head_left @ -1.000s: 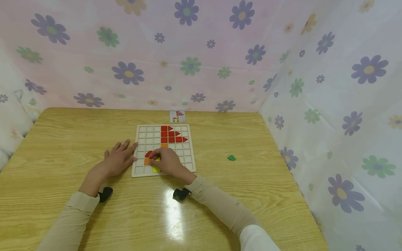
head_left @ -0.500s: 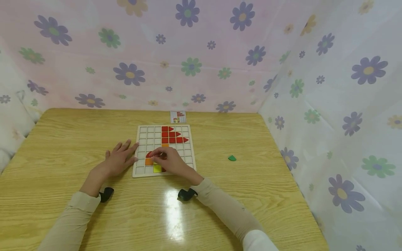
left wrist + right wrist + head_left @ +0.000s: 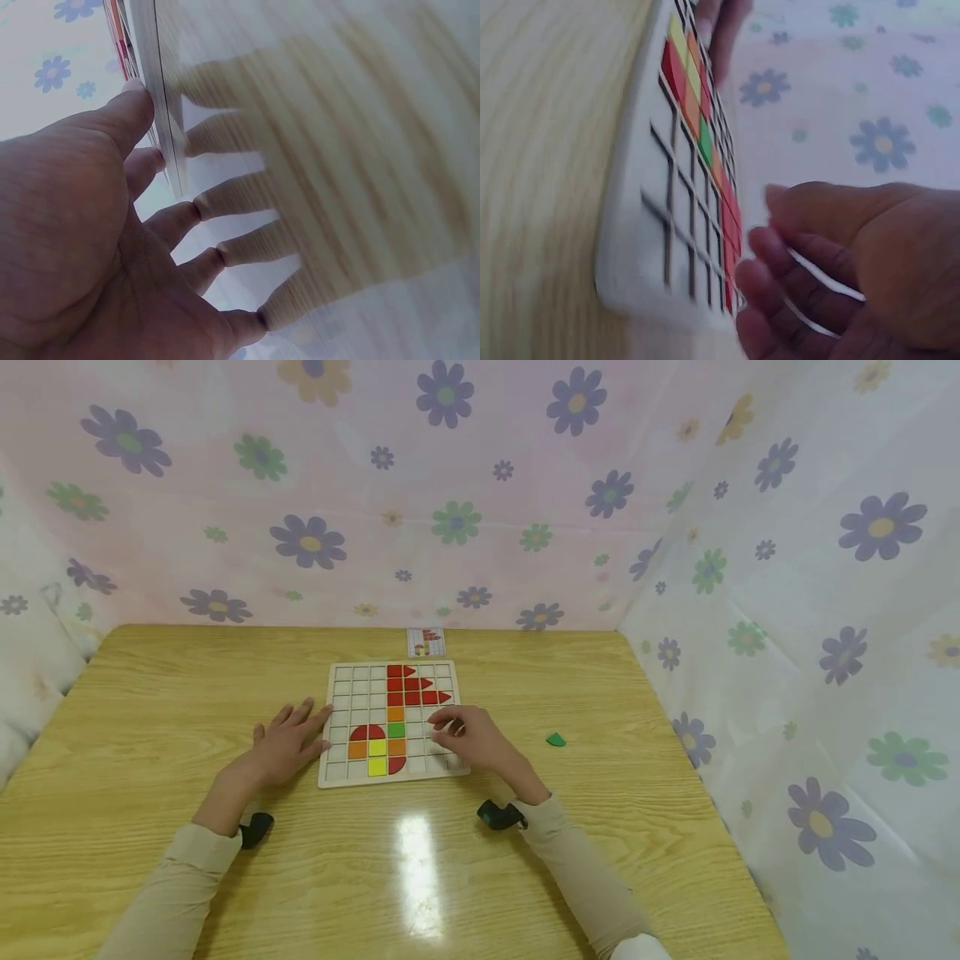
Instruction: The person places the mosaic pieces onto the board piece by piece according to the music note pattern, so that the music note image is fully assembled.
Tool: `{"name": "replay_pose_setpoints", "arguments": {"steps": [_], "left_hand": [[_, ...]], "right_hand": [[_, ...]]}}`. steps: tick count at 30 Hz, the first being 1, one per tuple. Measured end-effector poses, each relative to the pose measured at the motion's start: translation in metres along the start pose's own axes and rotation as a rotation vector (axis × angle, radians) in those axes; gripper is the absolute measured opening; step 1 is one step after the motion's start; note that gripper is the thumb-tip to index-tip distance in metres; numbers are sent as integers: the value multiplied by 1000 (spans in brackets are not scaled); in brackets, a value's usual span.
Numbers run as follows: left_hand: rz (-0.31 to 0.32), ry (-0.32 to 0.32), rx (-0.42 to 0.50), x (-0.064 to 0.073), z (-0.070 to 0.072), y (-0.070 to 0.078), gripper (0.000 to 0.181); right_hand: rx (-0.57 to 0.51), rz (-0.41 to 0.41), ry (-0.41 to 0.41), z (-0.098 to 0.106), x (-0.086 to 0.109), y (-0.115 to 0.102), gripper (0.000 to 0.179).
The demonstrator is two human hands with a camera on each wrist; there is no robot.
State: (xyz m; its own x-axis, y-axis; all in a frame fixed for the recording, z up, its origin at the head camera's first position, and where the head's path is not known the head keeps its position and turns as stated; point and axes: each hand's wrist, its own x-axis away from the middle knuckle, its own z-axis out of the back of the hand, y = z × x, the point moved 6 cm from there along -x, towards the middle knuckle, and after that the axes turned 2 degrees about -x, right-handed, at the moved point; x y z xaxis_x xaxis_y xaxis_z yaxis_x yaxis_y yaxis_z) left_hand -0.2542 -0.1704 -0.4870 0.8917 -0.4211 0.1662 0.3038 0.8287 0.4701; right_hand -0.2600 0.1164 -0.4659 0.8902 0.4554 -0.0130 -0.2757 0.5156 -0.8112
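A light wooden grid board (image 3: 345, 689) lies on the table, with red, orange, yellow and green tiles set in some of its squares. My left hand (image 3: 288, 745) rests on the table with spread fingers, its thumb and fingertips at the board's left edge; in the left wrist view the thumb (image 3: 131, 112) touches that edge. Over the board's right side hovers my right hand (image 3: 476, 739), fingers loosely bent and nothing between them. Two red quarter-round tiles (image 3: 367, 732) form a dome above an orange tile (image 3: 358, 750) and a yellow tile (image 3: 377, 747).
A green quarter-round piece (image 3: 555, 740) lies on the table right of the board. Behind the board is a small printed card (image 3: 426, 642) with a coloured grid pattern. Flowered sheets (image 3: 487, 560) stand around the table's back and sides.
My right hand has moved right, away from the dome of red tiles, uncovering the green, orange and yellow tiles below it. The left hand has stayed at the board's edge.
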Motion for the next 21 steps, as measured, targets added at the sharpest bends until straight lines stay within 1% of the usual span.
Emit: {"name": "replay_pose_setpoints", "arguments": {"steps": [3,7,9,11,14,18,21], "left_hand": [[-3,7,4,1,0,1,64],[-8,10,9,2,0,3,64],[-6,9,14,2,0,4,64],[-6,9,12,1,0,3,64],[-9,0,4,1,-3,1,65],[-11,-7,-1,0,-6,-1,65],[-11,0,2,0,-5,0,64]], "right_hand": [[69,-141,28,26,14,17,29],[176,-332,96,65,35,44,38],[214,-392,116,85,45,56,41],[236,-430,124,102,54,66,42],[273,-455,113,120,66,80,45],[320,-483,114,132,75,93,42],[324,-502,152,135,76,96,33]]}}
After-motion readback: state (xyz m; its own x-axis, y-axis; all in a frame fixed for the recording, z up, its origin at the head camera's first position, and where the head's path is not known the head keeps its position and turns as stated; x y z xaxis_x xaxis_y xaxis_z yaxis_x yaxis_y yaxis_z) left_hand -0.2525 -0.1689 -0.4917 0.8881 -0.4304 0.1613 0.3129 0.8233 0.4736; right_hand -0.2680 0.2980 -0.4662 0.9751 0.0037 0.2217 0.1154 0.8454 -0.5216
